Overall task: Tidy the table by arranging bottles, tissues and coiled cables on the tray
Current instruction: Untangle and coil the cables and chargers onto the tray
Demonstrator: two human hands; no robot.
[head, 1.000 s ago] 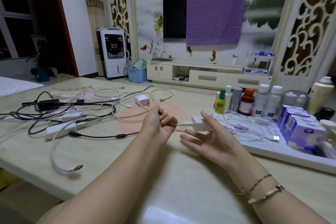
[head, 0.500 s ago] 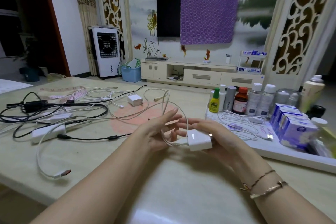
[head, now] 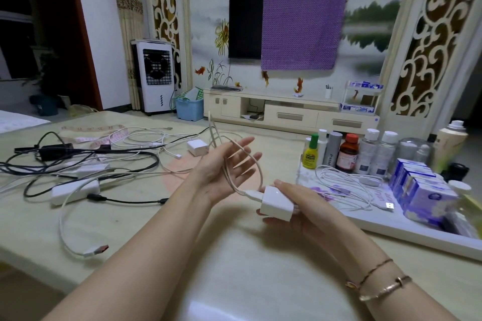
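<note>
Left hand (head: pixel 229 164) is palm-up over mid-table, fingers straight and spread, grip released; the beige cable (head: pixel 257 164) loops over the palm and between the fingers, draped rather than pinched. That cable runs down into the white charger (head: pixel 276 203), which my right hand (head: pixel 307 214) holds with thumb on top and fingers curled under, just left of the tray's near-left corner. Tray (head: pixel 391 227) sits at the table's right side; its front rim runs diagonally toward the lower right. On it: a row of bottles (head: pixel 347 154) along the back edge, purple tissue boxes (head: pixel 422 190) at right, and a coiled white cable (head: pixel 344 185) in the front-left part, its USB plug (head: pixel 390 206) lying near the front rim. Open tray floor I can see is only the strip between that coil and the front rim. Left half of the table (head: pixel 130 216) carries the loose tangle: black cables (head: pixel 109 156), white cables (head: pixel 146 135), a white power strip (head: pixel 75 190), a second white charger (head: pixel 197 147) and a pink tape measure (head: pixel 104 135). One white lead with a red-tipped plug (head: pixel 100 249) ends close to the table's near edge. Bare tabletop lies in front of me, between my forearms and toward the near edge.
</note>
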